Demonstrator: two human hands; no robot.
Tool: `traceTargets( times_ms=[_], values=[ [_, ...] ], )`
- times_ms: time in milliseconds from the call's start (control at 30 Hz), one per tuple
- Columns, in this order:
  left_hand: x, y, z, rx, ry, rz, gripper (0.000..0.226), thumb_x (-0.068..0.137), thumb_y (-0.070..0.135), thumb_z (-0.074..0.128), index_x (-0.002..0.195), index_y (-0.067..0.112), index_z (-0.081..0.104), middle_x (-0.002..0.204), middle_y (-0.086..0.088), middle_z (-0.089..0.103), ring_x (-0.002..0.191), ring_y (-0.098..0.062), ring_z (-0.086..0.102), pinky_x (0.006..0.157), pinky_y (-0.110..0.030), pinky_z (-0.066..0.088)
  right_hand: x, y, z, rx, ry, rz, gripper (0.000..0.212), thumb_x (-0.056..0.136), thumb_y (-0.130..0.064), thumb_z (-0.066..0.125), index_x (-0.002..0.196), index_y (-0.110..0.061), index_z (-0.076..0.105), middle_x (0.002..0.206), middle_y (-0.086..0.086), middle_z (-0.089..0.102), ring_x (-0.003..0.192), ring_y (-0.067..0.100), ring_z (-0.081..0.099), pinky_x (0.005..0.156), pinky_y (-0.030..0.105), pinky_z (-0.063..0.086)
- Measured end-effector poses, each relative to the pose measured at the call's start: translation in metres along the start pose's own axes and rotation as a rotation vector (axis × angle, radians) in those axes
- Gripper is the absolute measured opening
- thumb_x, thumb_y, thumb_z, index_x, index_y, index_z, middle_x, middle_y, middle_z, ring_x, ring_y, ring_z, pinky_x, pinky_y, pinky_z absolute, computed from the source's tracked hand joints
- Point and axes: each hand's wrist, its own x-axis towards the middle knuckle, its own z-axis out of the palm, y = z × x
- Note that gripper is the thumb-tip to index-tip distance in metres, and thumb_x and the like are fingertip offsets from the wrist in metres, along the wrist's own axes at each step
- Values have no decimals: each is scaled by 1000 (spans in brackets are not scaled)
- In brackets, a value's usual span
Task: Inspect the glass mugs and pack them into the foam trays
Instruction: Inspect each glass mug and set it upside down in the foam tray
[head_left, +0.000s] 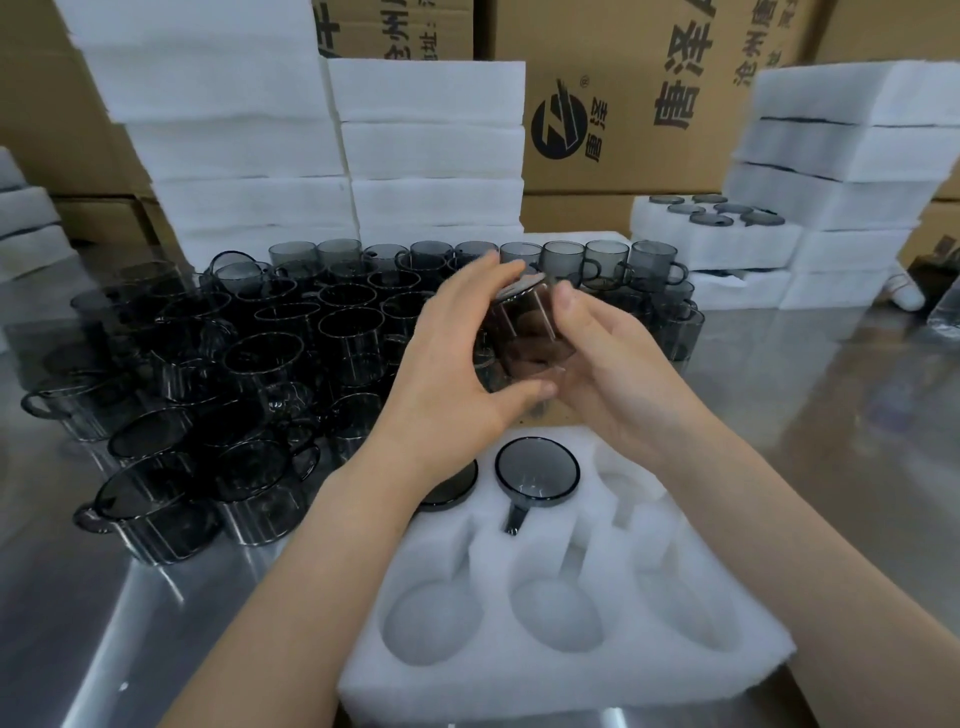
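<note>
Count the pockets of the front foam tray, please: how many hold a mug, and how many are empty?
Foam tray pockets:
Holding a mug: 2 (one partly hidden)
Empty pocket: 4
Total: 6

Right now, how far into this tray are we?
Done: two mugs sit in the far row of the foam tray, the middle mug and the half-hidden mug under the left wrist; a packed tray stands back right. In hand: left hand and right hand hold the held mug above the tray, apparently inspecting it. Left: four empty slots and the crowd of loose mugs.
</note>
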Motion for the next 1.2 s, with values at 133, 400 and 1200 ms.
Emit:
traceTargets(
  times_ms=[133, 400, 1200],
  values=[
    [-1, 3, 2, -7, 50, -22, 79, 68, 22, 88, 137, 29, 52, 129, 21, 52, 127, 2, 45, 108, -13, 33, 0, 4, 1, -27, -24, -4, 36, 90, -32, 51, 112, -5, 60, 85, -1, 72, 70, 9, 67, 58, 18, 51],
    [-2, 6, -1, -105, 60, 53, 78, 63, 4, 87, 132, 22, 57, 136, 13, 55, 129, 6, 45, 107, -10, 32, 2, 3, 0, -6, 103, -8, 54, 87, -46, 48, 115, -3, 65, 100, 17, 73, 84, 25, 71, 61, 30, 57],
    [-3, 6, 3, -48, -18, 34, 88, 76, 12, 82, 150, 25, 36, 148, 8, 47, 134, 6, 39, 105, -3, 28, 3, 5, -10, 69, -28, 100, 46, 82, -36, 67, 121, -11, 63, 106, 13, 70, 89, 27, 69, 64, 34, 56]
  ],
)
